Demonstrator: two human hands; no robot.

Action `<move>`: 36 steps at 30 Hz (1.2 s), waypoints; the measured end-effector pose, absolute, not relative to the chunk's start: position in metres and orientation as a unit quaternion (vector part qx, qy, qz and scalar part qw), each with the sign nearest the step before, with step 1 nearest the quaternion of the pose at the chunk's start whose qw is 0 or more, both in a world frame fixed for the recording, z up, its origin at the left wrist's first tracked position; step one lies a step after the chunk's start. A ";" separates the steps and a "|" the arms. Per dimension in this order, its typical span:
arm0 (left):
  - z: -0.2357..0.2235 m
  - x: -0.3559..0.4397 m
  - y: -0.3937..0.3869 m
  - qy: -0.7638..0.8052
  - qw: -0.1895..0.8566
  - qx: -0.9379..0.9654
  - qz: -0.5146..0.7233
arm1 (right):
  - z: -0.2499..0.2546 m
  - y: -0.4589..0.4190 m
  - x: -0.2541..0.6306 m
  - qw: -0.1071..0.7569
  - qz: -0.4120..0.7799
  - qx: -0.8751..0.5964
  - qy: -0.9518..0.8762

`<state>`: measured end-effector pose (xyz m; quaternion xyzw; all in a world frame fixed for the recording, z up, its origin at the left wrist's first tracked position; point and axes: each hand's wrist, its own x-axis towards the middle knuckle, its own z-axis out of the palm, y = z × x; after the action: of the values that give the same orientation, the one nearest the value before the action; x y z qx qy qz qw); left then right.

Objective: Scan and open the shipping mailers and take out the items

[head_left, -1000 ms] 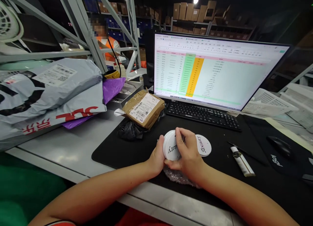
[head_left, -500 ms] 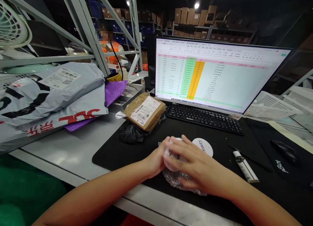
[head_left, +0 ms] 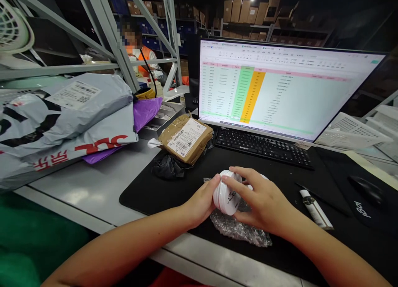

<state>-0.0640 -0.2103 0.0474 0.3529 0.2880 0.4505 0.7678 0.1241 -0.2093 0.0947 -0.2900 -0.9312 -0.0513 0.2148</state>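
Both my hands hold a round white case (head_left: 226, 192) with dark script lettering, tilted on edge just above the black desk mat (head_left: 161, 185). My left hand (head_left: 203, 200) grips its left rim with thumb on top. My right hand (head_left: 259, 200) wraps its right side, fingers curled over the top. A crumpled piece of bubble wrap (head_left: 239, 231) lies on the mat under the case. Whether a second white disc still lies behind my right hand I cannot tell.
A brown labelled parcel (head_left: 186, 138) rests on a black bag (head_left: 169, 167) beyond my hands. Keyboard (head_left: 264, 145) and monitor (head_left: 280, 88) stand behind. Grey mailer bags (head_left: 62, 121) pile at left. A small white tube (head_left: 315, 210) and mouse (head_left: 365, 186) lie right. A person in orange (head_left: 139, 51) stands behind the shelving.
The case had its lettered face up a second ago; my hands covered and turned it, and it now stands on edge, rim toward me. The second white disc is out of sight.
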 end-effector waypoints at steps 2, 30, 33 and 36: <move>0.051 -0.064 -0.211 0.266 0.793 0.326 0.441 | 0.102 -0.209 0.130 0.200 -0.064 -0.260 -0.943; 0.049 -0.079 -0.192 0.206 0.804 0.243 0.501 | 0.100 -0.202 0.132 0.251 0.045 -0.387 -0.886; 0.043 -0.074 -0.197 0.207 0.808 0.260 0.486 | 0.105 -0.202 0.129 0.420 0.062 -0.394 -0.815; 0.041 -0.072 -0.204 0.184 0.825 0.278 0.456 | 0.093 -0.198 0.122 0.462 0.114 -0.375 -0.796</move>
<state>-0.0720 -0.2036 0.0414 0.2785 0.1837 0.4556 0.8253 0.1222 -0.1982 0.0934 -0.3747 -0.7956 0.1143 0.4622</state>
